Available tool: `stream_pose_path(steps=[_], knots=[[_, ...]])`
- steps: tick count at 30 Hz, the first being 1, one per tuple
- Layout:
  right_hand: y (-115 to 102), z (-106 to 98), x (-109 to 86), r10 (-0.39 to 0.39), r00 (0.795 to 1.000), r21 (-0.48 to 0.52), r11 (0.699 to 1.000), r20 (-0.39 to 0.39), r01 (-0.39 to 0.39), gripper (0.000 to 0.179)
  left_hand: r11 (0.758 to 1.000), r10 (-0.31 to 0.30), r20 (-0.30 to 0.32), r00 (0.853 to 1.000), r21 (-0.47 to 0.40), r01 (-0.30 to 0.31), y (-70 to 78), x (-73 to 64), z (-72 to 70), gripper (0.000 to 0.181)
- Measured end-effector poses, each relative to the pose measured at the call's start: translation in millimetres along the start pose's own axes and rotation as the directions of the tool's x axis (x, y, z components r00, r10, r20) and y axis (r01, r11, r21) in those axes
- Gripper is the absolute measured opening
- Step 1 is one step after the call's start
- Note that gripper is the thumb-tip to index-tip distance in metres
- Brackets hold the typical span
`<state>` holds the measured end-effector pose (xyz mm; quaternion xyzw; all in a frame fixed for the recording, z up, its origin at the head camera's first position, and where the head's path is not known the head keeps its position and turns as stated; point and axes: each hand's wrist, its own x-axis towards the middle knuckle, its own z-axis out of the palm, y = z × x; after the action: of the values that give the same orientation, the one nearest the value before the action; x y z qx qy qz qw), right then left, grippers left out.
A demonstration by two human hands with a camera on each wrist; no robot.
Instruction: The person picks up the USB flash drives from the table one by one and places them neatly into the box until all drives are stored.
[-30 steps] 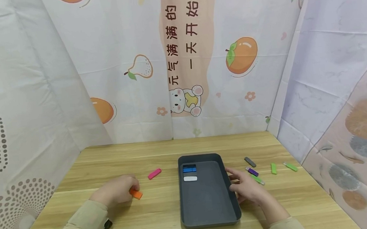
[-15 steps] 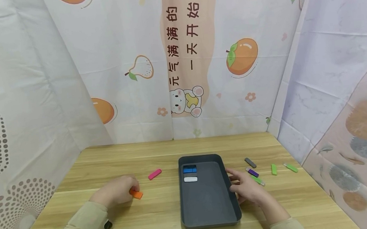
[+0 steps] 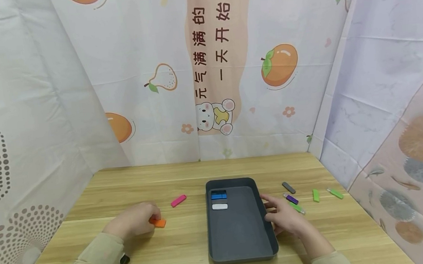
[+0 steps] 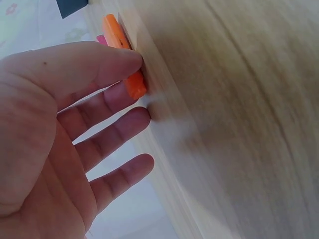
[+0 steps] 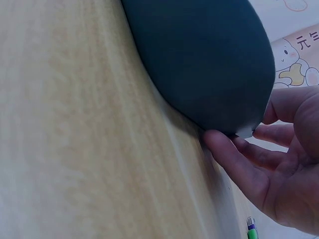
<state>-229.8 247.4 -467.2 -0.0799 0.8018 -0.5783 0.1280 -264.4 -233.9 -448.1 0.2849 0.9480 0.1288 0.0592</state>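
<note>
At the left of the table my left hand (image 3: 137, 219) pinches an orange USB flash drive (image 3: 160, 223) between thumb and forefinger, low over the wood. In the left wrist view the thumb lies across the middle of the orange drive (image 4: 115, 32), and the other fingers stand apart from it. My right hand (image 3: 284, 215) holds the right side of a dark grey tray (image 3: 245, 258), thumb at the rim and fingers along the outer wall. In the right wrist view the fingers touch the outside of the tray (image 5: 199, 59). A pink flash drive (image 3: 178, 200) lies between left hand and tray.
Inside the tray, at the back left, sit a blue drive (image 3: 219, 196), a white drive (image 3: 219, 206) and dark ones in a stack of rows. Right of the tray lie a grey drive (image 3: 288, 187), a purple drive (image 3: 291, 199) and several green ones (image 3: 316, 195). Curtains surround the table (image 3: 184, 251).
The orange flash drive has turned slightly in my left fingers, so its free end points more squarely to the right. My right hand and the tray stay as they were.
</note>
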Motion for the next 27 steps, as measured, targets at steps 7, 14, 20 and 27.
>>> stream_pose_path(steps=[7, 14, 20, 27], knots=[[1.1, -0.5, 0.2, 0.002, 1.0, 0.007, 1.0, 0.003, -0.002, 0.078, 0.999, -0.027, 0.009, 1.0, -0.021, 0.027, 3.3, 1.1, -1.6, 0.022], [2.7, -0.6, 0.6, 0.003, 1.0, 0.015, 1.0, 0.003, -0.003, 0.078, 0.998, -0.033, -0.02, 0.999, -0.049, 0.032, 5.1, 4.3, -2.1, 0.021], [3.5, -0.6, 1.0, 0.005, 1.0, 0.015, 1.0, 0.001, -0.005, 0.078, 0.996, -0.058, -0.053, 0.997, -0.072, 0.054, 5.2, 6.7, -1.7, 0.019], [4.0, -0.5, 1.7, 0.001, 1.0, 0.007, 1.0, -0.005, -0.001, 0.078, 0.991, -0.102, -0.086, 0.991, -0.101, 0.093, 8.9, 8.2, -5.4, 0.014]])
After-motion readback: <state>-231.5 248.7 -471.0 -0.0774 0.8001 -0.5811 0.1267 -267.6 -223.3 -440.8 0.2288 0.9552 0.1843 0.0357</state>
